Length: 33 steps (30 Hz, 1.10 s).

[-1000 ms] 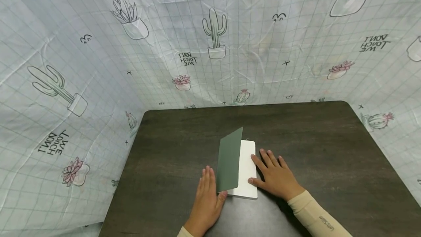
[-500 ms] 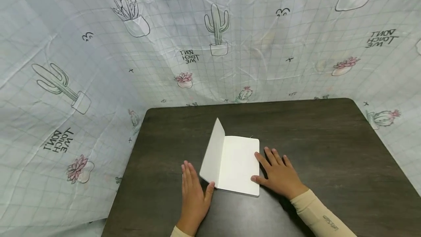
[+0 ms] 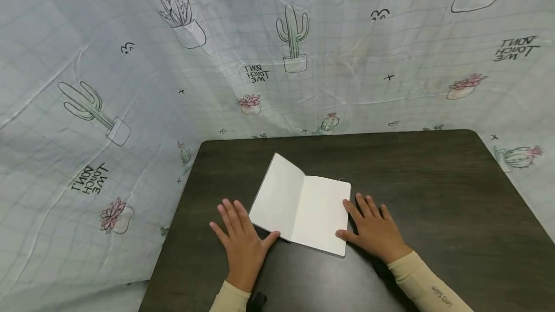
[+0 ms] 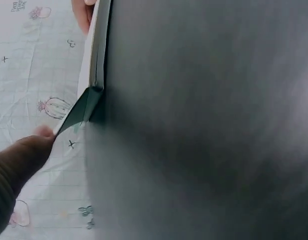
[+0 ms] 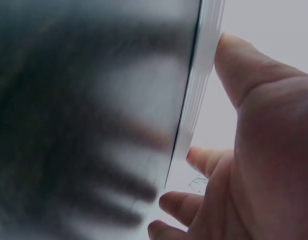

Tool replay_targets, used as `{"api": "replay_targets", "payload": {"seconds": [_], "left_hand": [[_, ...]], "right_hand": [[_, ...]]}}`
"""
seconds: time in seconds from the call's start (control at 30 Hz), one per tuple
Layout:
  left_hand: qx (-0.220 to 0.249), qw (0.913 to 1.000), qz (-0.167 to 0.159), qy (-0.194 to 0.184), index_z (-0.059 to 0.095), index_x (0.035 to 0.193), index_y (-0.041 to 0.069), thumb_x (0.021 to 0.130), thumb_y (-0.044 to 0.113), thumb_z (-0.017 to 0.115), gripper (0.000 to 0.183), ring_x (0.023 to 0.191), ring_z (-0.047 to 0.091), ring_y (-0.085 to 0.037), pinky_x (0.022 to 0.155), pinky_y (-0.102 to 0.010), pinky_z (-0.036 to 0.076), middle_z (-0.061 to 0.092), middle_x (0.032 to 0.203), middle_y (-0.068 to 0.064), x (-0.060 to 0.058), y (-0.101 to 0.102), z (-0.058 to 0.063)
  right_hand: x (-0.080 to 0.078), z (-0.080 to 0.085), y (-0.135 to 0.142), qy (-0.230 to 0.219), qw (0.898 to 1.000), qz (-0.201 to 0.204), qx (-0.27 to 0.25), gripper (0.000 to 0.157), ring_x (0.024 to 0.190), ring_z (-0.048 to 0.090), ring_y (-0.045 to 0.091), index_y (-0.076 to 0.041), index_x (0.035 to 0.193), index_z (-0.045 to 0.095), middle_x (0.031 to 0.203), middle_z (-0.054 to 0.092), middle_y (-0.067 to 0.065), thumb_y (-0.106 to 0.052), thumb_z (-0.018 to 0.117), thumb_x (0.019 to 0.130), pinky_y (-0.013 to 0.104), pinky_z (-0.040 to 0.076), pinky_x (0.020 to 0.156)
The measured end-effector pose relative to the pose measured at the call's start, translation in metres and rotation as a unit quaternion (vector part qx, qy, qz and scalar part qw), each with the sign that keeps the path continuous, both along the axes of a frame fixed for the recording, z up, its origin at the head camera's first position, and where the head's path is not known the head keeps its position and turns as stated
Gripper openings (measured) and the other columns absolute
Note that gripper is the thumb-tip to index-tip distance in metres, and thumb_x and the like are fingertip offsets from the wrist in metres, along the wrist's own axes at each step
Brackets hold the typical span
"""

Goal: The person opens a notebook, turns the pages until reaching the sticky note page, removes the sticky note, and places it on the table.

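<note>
A notebook with blank white pages (image 3: 321,213) lies spread on the table, its left side raised at a slant. In the left wrist view its dark green cover (image 4: 80,111) bends away from the page block. My left hand (image 3: 243,249) is at the lower left with fingers spread, and its thumb (image 4: 29,152) touches the edge of the raised cover. At the right margin, my right hand (image 3: 375,237) rests with thumb and index fingertip on the page and the other fingers beyond the edge. The right wrist view shows these fingers (image 5: 206,160) extended beside the notebook's edge.
A dark wood-grain table (image 3: 425,172) carries the notebook. Behind it and along its sides hangs a pale grid-patterned cloth (image 3: 347,61) printed with cacti. A small black object (image 3: 258,301) shows beside the left sleeve.
The cover, with the page on it, has swung from nearly upright over to the left, exposing two blank pages. My left hand moved left with it and spread its fingers. The right hand stayed.
</note>
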<state>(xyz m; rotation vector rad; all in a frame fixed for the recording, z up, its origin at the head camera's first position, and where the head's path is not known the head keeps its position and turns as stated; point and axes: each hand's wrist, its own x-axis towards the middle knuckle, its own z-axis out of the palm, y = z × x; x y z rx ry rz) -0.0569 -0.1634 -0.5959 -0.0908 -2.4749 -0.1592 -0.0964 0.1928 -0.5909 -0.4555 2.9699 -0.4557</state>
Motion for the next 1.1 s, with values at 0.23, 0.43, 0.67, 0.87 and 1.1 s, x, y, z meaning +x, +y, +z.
{"api": "replay_targets", "payload": {"seconds": [0.23,0.43,0.67,0.87,1.1], "left_hand": [[-0.163,0.9779,-0.115,-0.061,0.022,0.173,0.009,0.068,0.062,0.099,0.141,0.166,0.016,-0.044,0.130,-0.069,0.008,0.011,0.179,-0.026,-0.025,0.008,0.033],[-0.279,0.9270,-0.206,-0.143,0.015,0.175,0.014,0.073,0.059,0.094,0.137,0.168,0.007,-0.036,0.133,-0.057,0.013,0.005,0.181,-0.019,-0.051,0.030,0.052],[-0.272,0.9114,-0.232,-0.203,0.020,0.174,0.011,0.081,0.056,0.078,0.119,0.168,0.010,-0.035,0.134,-0.050,0.015,0.009,0.181,-0.019,-0.052,0.050,0.041],[-0.240,0.9109,-0.229,-0.246,0.014,0.175,0.011,0.093,0.058,0.062,0.106,0.169,0.006,-0.032,0.135,-0.048,0.012,0.005,0.182,-0.016,-0.047,0.058,0.032],[-0.190,0.9198,-0.218,-0.266,0.014,0.175,0.015,0.098,0.083,0.043,0.107,0.169,0.009,-0.031,0.133,-0.055,0.016,0.011,0.182,-0.015,-0.044,0.066,0.016]], "right_hand": [[-0.002,0.003,0.000,0.005,1.000,-0.002,-0.003,0.096,0.159,0.027,0.052,-0.014,0.168,0.042,0.173,0.030,0.027,-0.077,0.060,0.097,0.079,0.021,0.120],[-0.003,0.008,0.005,0.000,1.000,-0.002,-0.001,0.095,0.159,0.029,0.052,-0.013,0.167,0.044,0.173,0.032,0.027,-0.074,0.064,0.096,0.080,0.024,0.119],[-0.009,0.009,0.021,-0.027,1.000,0.006,0.006,0.097,0.158,0.027,0.055,-0.018,0.167,0.045,0.173,0.029,0.028,-0.075,0.068,0.092,0.083,0.023,0.117],[-0.020,0.015,0.036,-0.041,0.999,0.017,-0.013,0.096,0.157,0.024,0.058,-0.020,0.167,0.045,0.174,0.027,0.030,-0.070,0.074,0.090,0.084,0.020,0.117],[-0.029,0.017,0.047,-0.041,0.999,0.018,-0.008,0.098,0.157,0.025,0.059,-0.023,0.166,0.046,0.173,0.029,0.031,-0.074,0.075,0.087,0.084,0.020,0.116]]}}
